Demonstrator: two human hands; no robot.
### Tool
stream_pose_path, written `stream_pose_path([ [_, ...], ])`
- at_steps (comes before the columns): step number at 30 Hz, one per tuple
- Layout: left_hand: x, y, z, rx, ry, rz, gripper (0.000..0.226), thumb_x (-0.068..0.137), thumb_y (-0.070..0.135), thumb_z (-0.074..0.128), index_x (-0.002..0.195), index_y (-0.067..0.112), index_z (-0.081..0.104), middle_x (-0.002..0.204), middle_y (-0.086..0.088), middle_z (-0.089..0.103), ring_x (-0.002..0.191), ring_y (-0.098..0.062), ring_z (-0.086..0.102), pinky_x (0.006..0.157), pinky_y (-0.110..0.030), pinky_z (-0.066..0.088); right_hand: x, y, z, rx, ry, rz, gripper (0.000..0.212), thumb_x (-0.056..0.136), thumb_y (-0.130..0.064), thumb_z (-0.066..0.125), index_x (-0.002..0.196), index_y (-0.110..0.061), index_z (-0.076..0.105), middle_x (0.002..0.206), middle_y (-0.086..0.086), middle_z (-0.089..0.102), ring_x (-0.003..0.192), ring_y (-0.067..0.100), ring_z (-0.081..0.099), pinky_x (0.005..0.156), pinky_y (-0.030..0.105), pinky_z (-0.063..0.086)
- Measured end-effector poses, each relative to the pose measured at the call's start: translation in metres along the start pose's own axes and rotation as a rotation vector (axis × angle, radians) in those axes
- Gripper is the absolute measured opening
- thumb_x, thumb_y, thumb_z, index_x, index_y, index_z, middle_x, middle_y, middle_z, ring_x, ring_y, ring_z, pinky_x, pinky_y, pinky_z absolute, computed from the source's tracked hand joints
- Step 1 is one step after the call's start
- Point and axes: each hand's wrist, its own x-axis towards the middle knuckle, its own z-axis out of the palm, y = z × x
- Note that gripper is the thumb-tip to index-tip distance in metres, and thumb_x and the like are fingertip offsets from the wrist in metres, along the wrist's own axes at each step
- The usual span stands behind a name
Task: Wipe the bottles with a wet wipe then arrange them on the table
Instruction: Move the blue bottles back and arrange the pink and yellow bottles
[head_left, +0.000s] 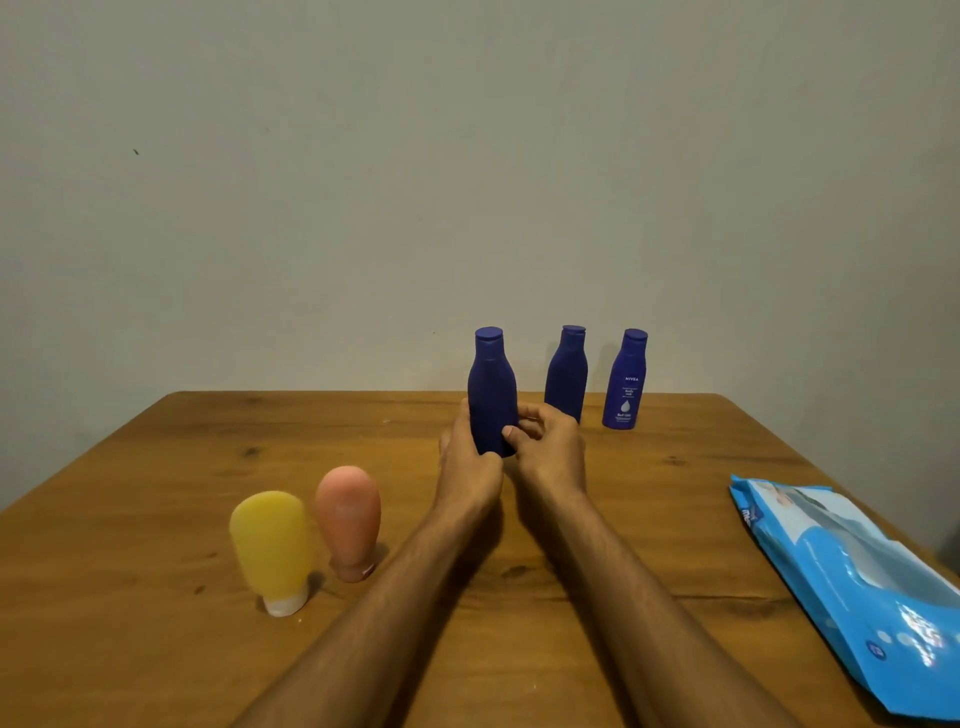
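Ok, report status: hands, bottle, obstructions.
Left hand and right hand gripping upright blue bottle. No wipe visible in hands. Nothing in the way.

Single head cam: you looked forward and slightly down across the table (156, 519), wall (467, 156) close behind, wide-angle.

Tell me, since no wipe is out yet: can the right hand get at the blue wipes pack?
Probably yes. The wipes pack lies at the table's right edge with bare wood between it and the right hand, but that hand must first let go of the blue bottle.
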Motion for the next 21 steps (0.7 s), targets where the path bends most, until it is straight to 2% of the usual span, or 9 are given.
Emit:
stream_pose_path([
  [4,0.026,-0.007,0.01,0.026,0.007,0.032,0.075,0.089,-0.01,0.048,0.152,0.028,0.029,0.141,-0.004,0.042,0.116,-0.015,0.054,0.099,-0.034,0.051,0.023,0.011,0.007,-0.05,0.03,-0.01,0.035,0.089,-0.011,0.06,0.124,-0.016,0.058,0.112,0.0,0.066,0.096,0.012,0.063,0.083,0.033,0.056],
  [8,0.044,-0.012,0.018,0.07,0.013,0.046,0.069,0.091,-0.008,0.047,0.15,0.024,0.032,0.137,-0.003,0.043,0.11,-0.011,0.051,0.089,-0.024,0.045,0.046,0.021,0.012,-0.087,0.038,-0.015,0.039,0.089,-0.012,0.061,0.127,-0.017,0.056,0.115,0.001,0.066,0.1,0.012,0.063,0.087,0.034,0.054],
  [14,0.064,-0.024,0.023,0.118,0.021,0.063,0.073,0.089,-0.008,0.048,0.151,0.025,0.029,0.142,-0.004,0.045,0.114,-0.01,0.05,0.092,-0.024,0.043,0.062,0.034,0.015,-0.132,-0.004,-0.006,0.046,0.088,-0.007,0.06,0.132,-0.017,0.051,0.123,0.0,0.062,0.108,0.01,0.06,0.088,0.025,0.048],
  [21,0.078,-0.029,0.031,0.183,0.02,0.08,0.072,0.088,-0.005,0.051,0.151,0.024,0.029,0.138,-0.004,0.048,0.118,-0.016,0.054,0.097,-0.032,0.05,0.072,0.043,0.016,-0.115,-0.022,-0.001,0.048,0.09,-0.004,0.056,0.135,-0.019,0.047,0.13,-0.001,0.058,0.113,0.01,0.056,0.092,0.027,0.048],
])
